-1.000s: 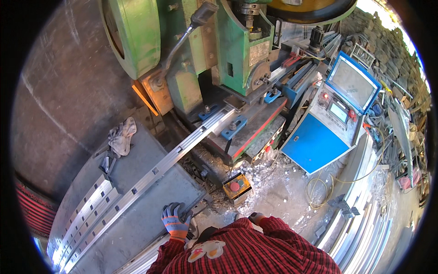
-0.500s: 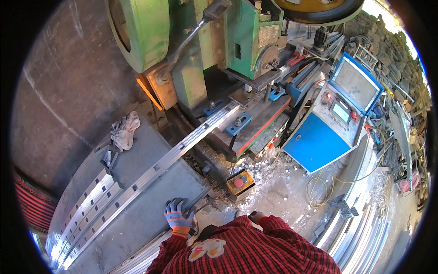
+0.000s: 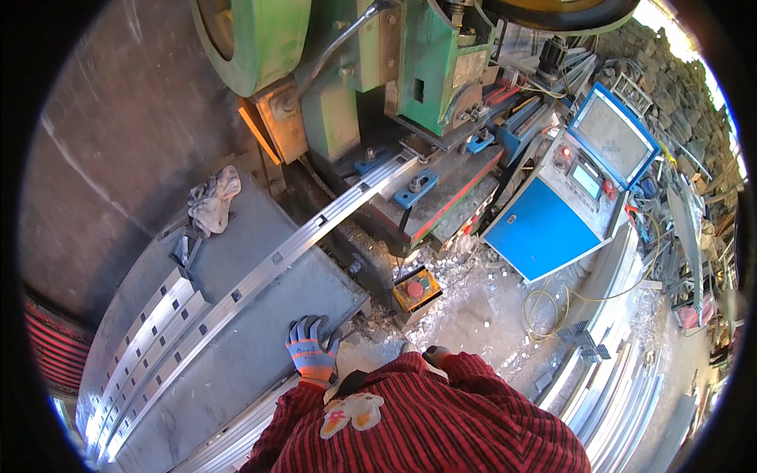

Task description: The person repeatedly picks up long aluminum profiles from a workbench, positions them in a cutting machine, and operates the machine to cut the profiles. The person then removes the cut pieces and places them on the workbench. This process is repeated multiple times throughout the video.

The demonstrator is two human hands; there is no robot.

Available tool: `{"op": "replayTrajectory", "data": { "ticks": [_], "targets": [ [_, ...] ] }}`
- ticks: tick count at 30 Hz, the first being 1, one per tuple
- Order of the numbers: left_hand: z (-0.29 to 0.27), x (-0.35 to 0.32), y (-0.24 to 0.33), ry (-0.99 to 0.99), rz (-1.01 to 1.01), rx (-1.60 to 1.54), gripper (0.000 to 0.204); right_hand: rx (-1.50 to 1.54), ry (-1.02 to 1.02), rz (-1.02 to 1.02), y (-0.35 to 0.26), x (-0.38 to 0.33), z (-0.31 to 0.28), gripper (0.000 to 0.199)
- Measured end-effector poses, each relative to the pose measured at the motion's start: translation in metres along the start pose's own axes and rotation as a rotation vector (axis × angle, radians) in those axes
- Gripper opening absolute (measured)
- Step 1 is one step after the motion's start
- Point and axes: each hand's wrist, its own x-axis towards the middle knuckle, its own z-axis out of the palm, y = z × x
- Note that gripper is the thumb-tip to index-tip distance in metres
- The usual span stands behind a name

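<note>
Left hand (image 3: 312, 351) in a blue-grey glove with orange cuff, palm down on the near right edge of the bench (image 3: 236, 355); fingers (image 3: 303, 329) spread flat, holding nothing. Red striped sleeve runs back from it to the lower edge. Right hand (image 3: 436, 355) only just shows above the striped shirt, dark glove, fingers hidden, can't tell if open or closed.

Rail (image 3: 268, 264): long, narrow, silver-grey metal strip with square punched holes along it. Lies diagonally on the bench from lower left up to the right, far end under the green press (image 3: 426, 63). Hand is near it, not touching.

More punched rails (image 3: 146, 331) side by side at the bench's left end. Dirty rag (image 3: 213, 199) at the far left corner of the bench. Yellow pedal box (image 3: 416, 288) with red and green buttons on the floor just right of the bench. Blue control cabinet (image 3: 552, 229) with a tilted panel farther right. Metal scraps litter the floor between them.
</note>
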Motion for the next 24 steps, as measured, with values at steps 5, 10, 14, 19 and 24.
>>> {"op": "replayTrajectory", "data": {
  "ticks": [5, 10, 14, 19, 24],
  "targets": [
    [0.002, -0.001, -0.007, -0.004, 0.007, -0.028, 0.06, 0.065, -0.011, 0.008, -0.026, -0.019, -0.001, 0.049],
    [0.0, 0.002, -0.006, -0.043, 0.034, -0.028, 0.062, 0.015, -0.048, 0.034, -0.044, -0.027, 0.011, 0.053],
    [0.002, 0.001, -0.01, -0.097, 0.017, -0.002, 0.065, -0.005, -0.074, 0.043, -0.054, -0.034, 0.031, 0.054],
    [0.006, 0.001, -0.009, -0.091, 0.047, -0.043, 0.068, 0.056, -0.061, 0.049, -0.021, -0.038, 0.083, 0.055],
    [0.003, -0.001, -0.017, -0.077, 0.074, -0.068, 0.068, 0.029, -0.046, 0.024, -0.049, -0.068, 0.11, 0.057]
  ]
}}
